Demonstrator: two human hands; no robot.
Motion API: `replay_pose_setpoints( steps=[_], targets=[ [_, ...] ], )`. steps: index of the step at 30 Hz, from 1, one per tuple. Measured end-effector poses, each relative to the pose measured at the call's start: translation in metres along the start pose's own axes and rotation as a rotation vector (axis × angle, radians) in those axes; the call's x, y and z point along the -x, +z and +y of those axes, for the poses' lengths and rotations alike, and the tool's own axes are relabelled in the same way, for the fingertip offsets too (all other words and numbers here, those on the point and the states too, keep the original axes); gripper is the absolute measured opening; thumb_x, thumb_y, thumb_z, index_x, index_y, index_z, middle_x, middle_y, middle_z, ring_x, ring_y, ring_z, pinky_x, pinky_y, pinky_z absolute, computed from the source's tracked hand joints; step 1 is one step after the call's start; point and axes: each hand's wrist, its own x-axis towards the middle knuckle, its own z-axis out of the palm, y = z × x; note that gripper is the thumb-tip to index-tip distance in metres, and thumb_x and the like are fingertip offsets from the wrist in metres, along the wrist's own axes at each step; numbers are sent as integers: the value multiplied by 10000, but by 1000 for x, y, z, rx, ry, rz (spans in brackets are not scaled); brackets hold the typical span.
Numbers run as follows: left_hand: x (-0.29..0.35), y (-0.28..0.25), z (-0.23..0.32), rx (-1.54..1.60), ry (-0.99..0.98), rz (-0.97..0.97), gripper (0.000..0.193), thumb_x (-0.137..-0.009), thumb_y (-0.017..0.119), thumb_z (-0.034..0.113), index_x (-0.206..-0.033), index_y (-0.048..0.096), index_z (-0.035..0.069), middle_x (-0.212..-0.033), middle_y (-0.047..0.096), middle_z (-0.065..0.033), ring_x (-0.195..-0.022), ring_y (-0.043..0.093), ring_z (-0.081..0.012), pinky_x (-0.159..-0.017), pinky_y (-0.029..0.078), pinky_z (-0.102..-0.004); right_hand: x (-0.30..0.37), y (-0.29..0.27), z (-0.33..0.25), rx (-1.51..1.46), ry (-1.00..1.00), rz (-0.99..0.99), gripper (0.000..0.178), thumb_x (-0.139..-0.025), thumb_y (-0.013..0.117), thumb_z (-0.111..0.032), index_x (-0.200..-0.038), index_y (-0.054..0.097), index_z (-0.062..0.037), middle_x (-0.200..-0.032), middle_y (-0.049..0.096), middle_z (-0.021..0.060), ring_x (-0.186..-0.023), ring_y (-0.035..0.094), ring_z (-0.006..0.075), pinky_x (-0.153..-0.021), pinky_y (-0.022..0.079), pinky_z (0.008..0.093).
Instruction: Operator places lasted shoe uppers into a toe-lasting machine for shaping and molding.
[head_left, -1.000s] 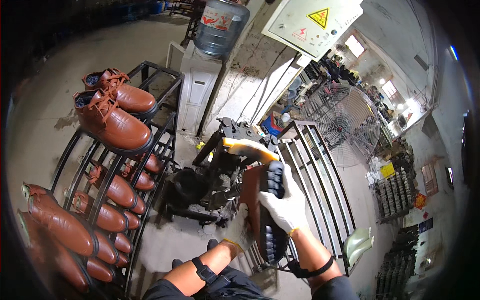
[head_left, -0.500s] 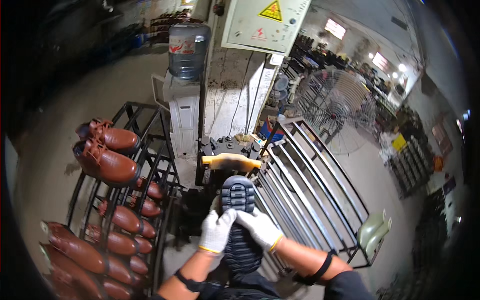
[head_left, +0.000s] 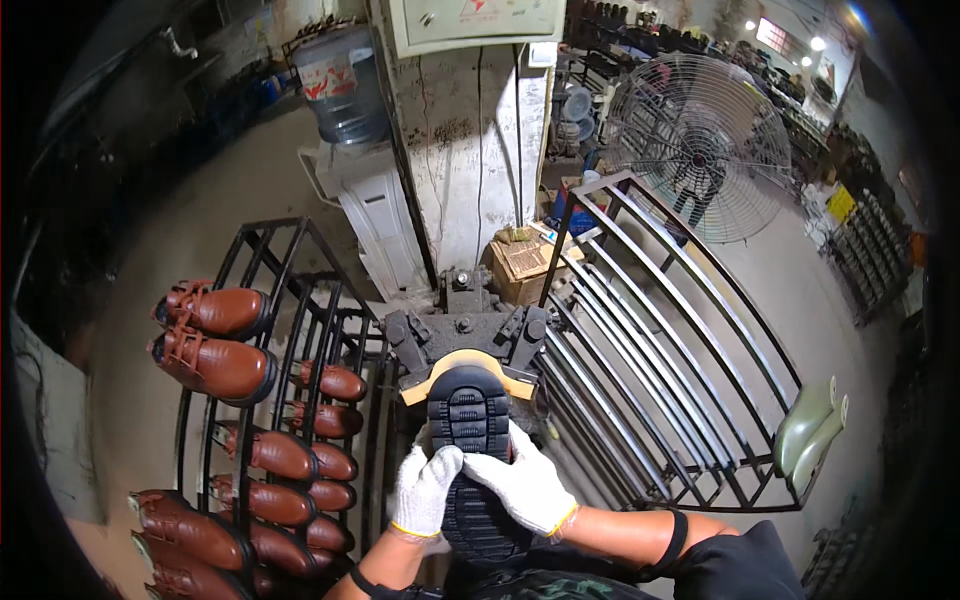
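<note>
A tall dark metal rack (head_left: 250,300) stands at the person's left, its tiers loaded with brown leather shoes (head_left: 215,365); a second, empty rack (head_left: 650,350) of curved bars stands at the right, with two pale green lasts (head_left: 815,430) at its far corner; between them sits the dark pressing machine (head_left: 465,335), its tan pad (head_left: 470,365) cupping the toe of the black-soled shoe (head_left: 472,450), which lies sole-up, heel towards the person. The left hand (head_left: 425,490) and the right hand (head_left: 525,485), both in white gloves, are clasped on the sole at its middle, fingers curled over its edges and thumbs on the tread. To do this well, it seems the shoe should be kept straight in line with the pad and seated evenly at the toe, pressure equal from both hands so it does not twist; gloved fingertips are best kept back from the clamp. Beyond the machine are a cardboard box (head_left: 520,265), a stained white pillar (head_left: 475,150) bearing a grey cabinet, a water dispenser (head_left: 375,215) with its blue bottle (head_left: 340,90), and a large wire-caged fan (head_left: 700,145); the floor is bare grey concrete, and the workshop behind is dim and crowded with shelving.
</note>
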Motion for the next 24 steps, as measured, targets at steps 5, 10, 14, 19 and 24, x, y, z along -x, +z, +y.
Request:
replay_pose_setpoints(
  steps=[5, 10, 14, 19, 24],
  targets=[
    [12, -26, -14, -1447, 771, -118, 295, -1109, 518, 159, -1289, 652, -33, -1244, 711, -161, -1149, 666, -283, -984, 524, -422, 44, 2, 37, 47, -78, 16, 825, -875, 830, -468, -1464, 513, 15, -1094, 763, 135, -1052, 726, 256, -962, 535, 345],
    [67, 12, -26, -645, 333, -178, 243, -1012, 709, 175, -994, 790, -53, -937, 795, -94, -839, 730, -177, -807, 565, -321, 81, -2, 70, 218, -88, 42, 894, -964, 721, -405, -1579, 318, 105, -1179, 740, 162, -1081, 717, 214, -967, 540, 326],
    [76, -7, -44, -697, 348, -220, 195, -1009, 707, 140, -1084, 754, -34, -967, 755, -65, -886, 682, -142, -848, 541, -314, 91, 6, 73, 200, 25, 62, 789, -984, 718, -299, -1596, 366, 50, -1273, 733, 153, -1109, 694, 172, -980, 538, 314],
    [47, -8, -48, -877, 544, -286, 218, -993, 698, 78, -1202, 718, 20, -1084, 765, -38, -945, 699, -134, -862, 561, -310, 81, 9, 72, 265, -389, 180, 357, -1002, 612, -344, -1262, 712, -120, -1116, 740, 183, -1026, 711, 314, -921, 553, 389],
    [67, -14, -45, -1235, 781, -310, 393, -992, 645, 117, -1376, 624, 36, -1394, 674, -99, -1275, 636, -268, -1121, 469, -370, 104, 15, 68, 666, -300, 118, 646, -943, 693, -371, -1440, 579, 26, -1472, 614, 212, -1300, 627, 329, -1115, 467, 355]
  ],
)
